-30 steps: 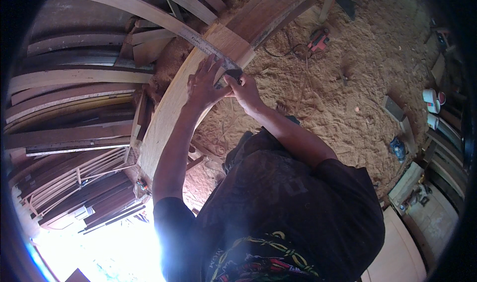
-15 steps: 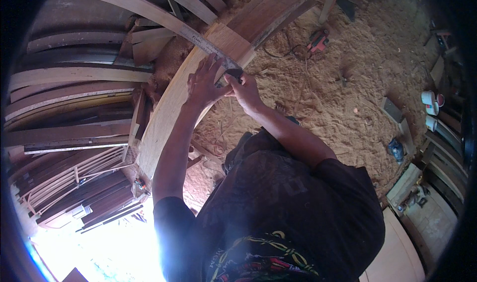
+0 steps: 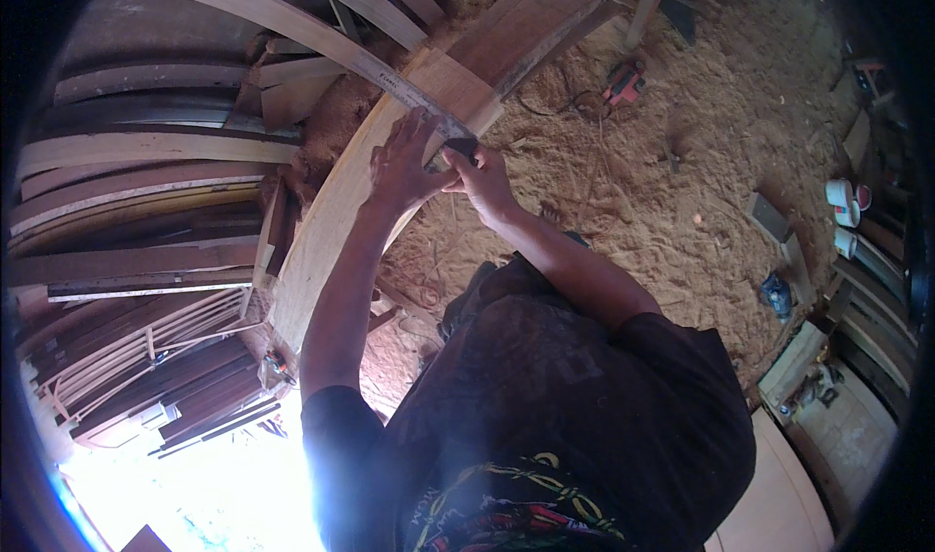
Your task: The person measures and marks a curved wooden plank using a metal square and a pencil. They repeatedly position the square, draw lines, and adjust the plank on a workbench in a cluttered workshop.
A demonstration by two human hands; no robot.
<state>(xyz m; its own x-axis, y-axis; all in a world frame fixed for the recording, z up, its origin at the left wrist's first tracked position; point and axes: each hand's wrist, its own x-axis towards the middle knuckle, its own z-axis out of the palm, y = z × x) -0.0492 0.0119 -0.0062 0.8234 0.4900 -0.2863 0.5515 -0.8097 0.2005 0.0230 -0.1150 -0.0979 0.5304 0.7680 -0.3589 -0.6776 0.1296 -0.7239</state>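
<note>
A pale wooden board [image 3: 326,231] runs diagonally in front of me. Across it lies the metal blade of a try square [image 3: 414,97], whose dark stock sits at the board's right edge. My right hand [image 3: 485,184] is closed around that stock, thumb and fingers pinching it. On the board rests my left hand [image 3: 399,167], fingers spread and nearly flat, fingertips at the blade's near edge. Its thumb reaches across to the right hand's fingers. Whether the left fingertips press on the blade itself is hard to make out.
Reddish-brown wood [image 3: 531,31] continues beyond the blade. Stacked planks [image 3: 146,148] crowd the left side. Sawdust covers the floor [image 3: 701,153], where a red corded power tool [image 3: 623,83] and a blue tool [image 3: 776,296] lie. White tubs [image 3: 840,194] stand at the far right.
Both hands and the try square hold almost the same place, with only a very slight shift. Nothing has been taken up or let go.
</note>
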